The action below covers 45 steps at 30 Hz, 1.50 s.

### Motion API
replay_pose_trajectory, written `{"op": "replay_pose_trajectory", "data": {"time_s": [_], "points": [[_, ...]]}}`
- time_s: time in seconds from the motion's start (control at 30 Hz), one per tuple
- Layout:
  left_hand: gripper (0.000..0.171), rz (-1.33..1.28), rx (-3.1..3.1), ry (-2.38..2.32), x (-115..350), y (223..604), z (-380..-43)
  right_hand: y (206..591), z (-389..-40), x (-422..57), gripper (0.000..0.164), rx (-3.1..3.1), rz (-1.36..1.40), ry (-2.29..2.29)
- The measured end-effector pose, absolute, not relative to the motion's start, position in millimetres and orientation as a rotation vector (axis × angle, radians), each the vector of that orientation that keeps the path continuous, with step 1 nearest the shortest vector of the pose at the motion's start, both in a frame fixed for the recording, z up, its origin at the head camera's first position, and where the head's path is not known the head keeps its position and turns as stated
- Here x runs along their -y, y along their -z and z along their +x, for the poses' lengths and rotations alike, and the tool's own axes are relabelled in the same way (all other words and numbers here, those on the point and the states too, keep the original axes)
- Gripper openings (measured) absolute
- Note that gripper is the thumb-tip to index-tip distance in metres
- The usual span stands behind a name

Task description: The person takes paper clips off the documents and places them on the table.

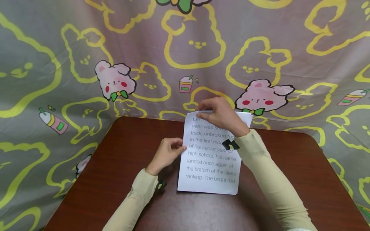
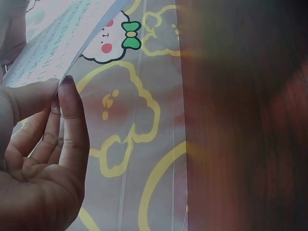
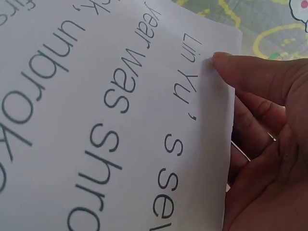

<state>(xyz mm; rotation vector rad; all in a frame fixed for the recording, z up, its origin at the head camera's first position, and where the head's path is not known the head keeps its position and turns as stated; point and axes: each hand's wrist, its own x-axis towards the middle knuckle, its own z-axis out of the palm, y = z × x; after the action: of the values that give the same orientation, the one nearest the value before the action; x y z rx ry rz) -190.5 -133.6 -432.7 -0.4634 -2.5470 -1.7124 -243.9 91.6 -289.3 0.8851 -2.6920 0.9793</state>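
Observation:
White sheets of paper (image 1: 211, 166) printed with large grey text stand raised over the table, in the middle of the head view. My left hand (image 1: 167, 152) pinches their left edge between thumb and fingers, as the left wrist view shows with the paper edge (image 2: 72, 57) at the fingertips. At the top edge my right hand (image 1: 218, 114) grips the paper, thumb on the printed face and the other fingers behind. In the right wrist view the printed page (image 3: 120, 120) fills much of the picture, beside the right thumb (image 3: 255, 72).
A dark brown wooden table (image 1: 121, 160) lies beneath the paper. Behind it hangs a grey curtain (image 1: 150, 41) with yellow outlined figures and pink bunnies, reaching the table's far edge. Small black bands sit at both wrists.

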Motion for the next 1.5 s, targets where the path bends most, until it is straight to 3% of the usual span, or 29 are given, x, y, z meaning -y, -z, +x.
{"op": "replay_pose_trajectory", "data": {"time_s": [0.7, 1.5], "points": [[0.009, -0.449, 2.558, 1.71, 133.9, 431.8, -188.4, 289.1, -245.3, -96.5, 0.005, 2.629, 0.871, -1.135], [0.009, -0.455, 2.537, 1.697, 136.5, 431.5, -189.9, 283.5, -236.9, -126.0, 0.008, 2.455, 0.77, -1.177]]}}
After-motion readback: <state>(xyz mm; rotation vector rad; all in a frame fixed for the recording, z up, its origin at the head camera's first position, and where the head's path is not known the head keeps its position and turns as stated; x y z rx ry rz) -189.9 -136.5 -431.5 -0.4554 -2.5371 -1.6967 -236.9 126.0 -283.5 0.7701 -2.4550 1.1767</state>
